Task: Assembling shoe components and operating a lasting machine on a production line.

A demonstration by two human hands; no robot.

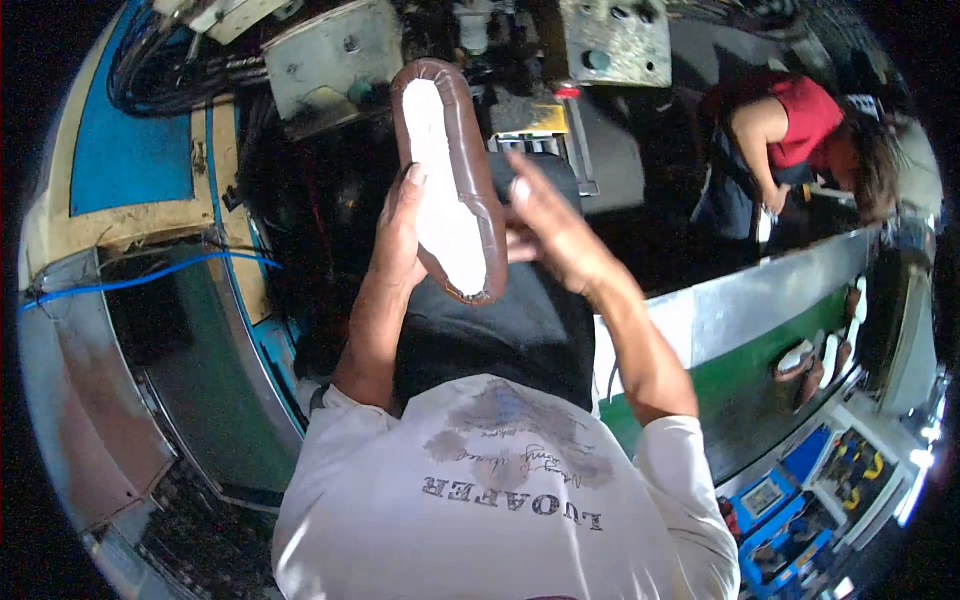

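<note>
In front of the person's chest, the brown shoe upper point(447, 175) with its white insole facing up stands nearly upright, toe end pointing away toward the grey machine point(330, 60). The left hand point(400, 235) has its grip closed around the shoe's left edge, thumb lying along the brown rim. The right hand point(548, 228) is at the shoe's right side, fingers loosely spread and flat, its grip wide, apparently touching the edge by the heel. A blue cable point(140, 278) runs across the left. To the right, a green conveyor point(740, 385) carries more shoe pieces point(815, 360), and another person in a red top point(805, 120) bends over work beyond it.
</note>
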